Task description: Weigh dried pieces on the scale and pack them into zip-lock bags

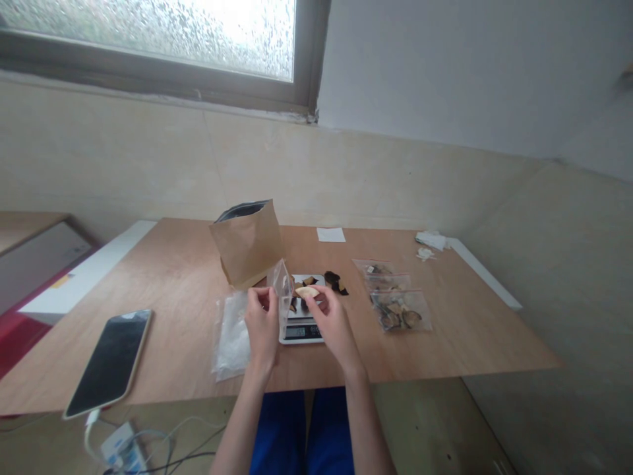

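My left hand pinches the edge of a clear plastic bag, which hangs upright over the left side of a white kitchen scale. Between the thumb and fingers of my right hand is a pale, dried slice, held close to the bag. Dark-edged dried pieces lie on the scale's plate, partly hidden by my hands. More dark dried pieces rest on the table just behind and right of the scale. What kind of food the slices are, I cannot tell.
An open brown paper pouch stands behind the scale. Flat clear bags lie left of my left hand. Filled zip bags overlap on the right. A phone with a cable sits at the left edge; white paper lies behind.
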The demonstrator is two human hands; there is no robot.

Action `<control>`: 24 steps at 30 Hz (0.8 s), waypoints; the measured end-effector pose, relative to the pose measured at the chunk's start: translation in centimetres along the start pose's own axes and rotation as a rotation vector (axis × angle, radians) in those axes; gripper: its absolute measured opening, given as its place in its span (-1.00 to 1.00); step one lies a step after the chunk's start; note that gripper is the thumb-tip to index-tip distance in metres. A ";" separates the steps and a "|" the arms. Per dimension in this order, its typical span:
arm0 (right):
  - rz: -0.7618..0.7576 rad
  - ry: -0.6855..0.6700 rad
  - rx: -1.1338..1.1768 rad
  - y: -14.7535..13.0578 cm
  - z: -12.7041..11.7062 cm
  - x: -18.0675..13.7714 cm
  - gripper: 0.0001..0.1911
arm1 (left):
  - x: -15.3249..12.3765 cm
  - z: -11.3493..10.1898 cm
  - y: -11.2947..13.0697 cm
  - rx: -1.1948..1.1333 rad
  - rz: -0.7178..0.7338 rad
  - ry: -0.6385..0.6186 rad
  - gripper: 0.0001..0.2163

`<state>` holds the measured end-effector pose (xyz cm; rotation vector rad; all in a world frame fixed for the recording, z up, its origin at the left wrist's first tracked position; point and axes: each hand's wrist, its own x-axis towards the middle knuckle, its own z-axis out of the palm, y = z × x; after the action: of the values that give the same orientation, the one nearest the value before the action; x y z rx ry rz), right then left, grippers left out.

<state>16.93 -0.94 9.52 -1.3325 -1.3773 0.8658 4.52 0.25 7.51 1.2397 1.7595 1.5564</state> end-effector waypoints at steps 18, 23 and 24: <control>-0.183 0.123 -0.565 8.0 3.2 2.3 -0.43 | -0.2 0.0 -0.1 -0.149 -0.051 0.008 -0.80; -0.171 0.154 -0.659 8.6 4.0 2.4 -0.50 | -0.1 0.0 0.1 -0.163 -0.061 0.007 -0.82; -0.168 0.159 -0.678 8.6 4.0 2.4 -0.55 | -0.1 0.0 0.1 -0.165 -0.061 0.009 -0.82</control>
<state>15.64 3.15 0.72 -1.7076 -1.6985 0.1608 4.62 0.18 7.63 1.0913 1.6218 1.6378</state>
